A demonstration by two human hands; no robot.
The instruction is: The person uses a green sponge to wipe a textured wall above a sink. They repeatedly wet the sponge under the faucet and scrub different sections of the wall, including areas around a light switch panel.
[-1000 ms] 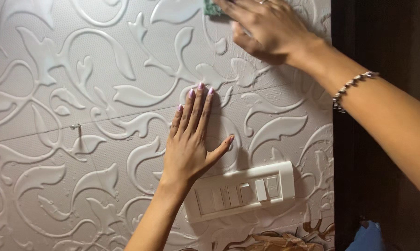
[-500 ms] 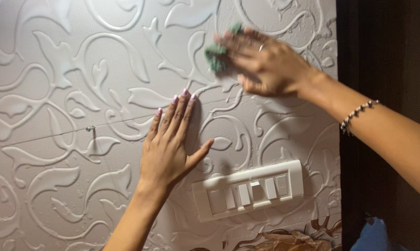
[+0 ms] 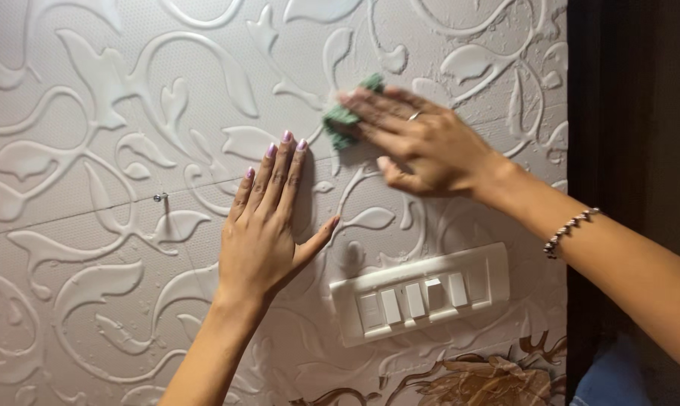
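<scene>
A white wall [image 3: 77,301] with raised leaf and vine relief fills the view. My left hand [image 3: 265,225] lies flat against it, fingers together and pointing up, thumb spread to the right. My right hand [image 3: 415,143] presses a small green scrub pad [image 3: 344,114] against the wall just above and right of my left fingertips. A ring shows on one right finger and a beaded bracelet [image 3: 569,229] on that wrist.
A white switch plate [image 3: 419,293] with several rocker switches is mounted below my right hand. A small metal nail [image 3: 159,198] sticks out of the wall at the left. A dark door frame [image 3: 633,113] runs down the right edge. Water droplets dot the wall.
My right hand has slid the green pad down and slightly left, closer to my left fingertips. My left hand stays flat on the wall; the view has shifted a little.
</scene>
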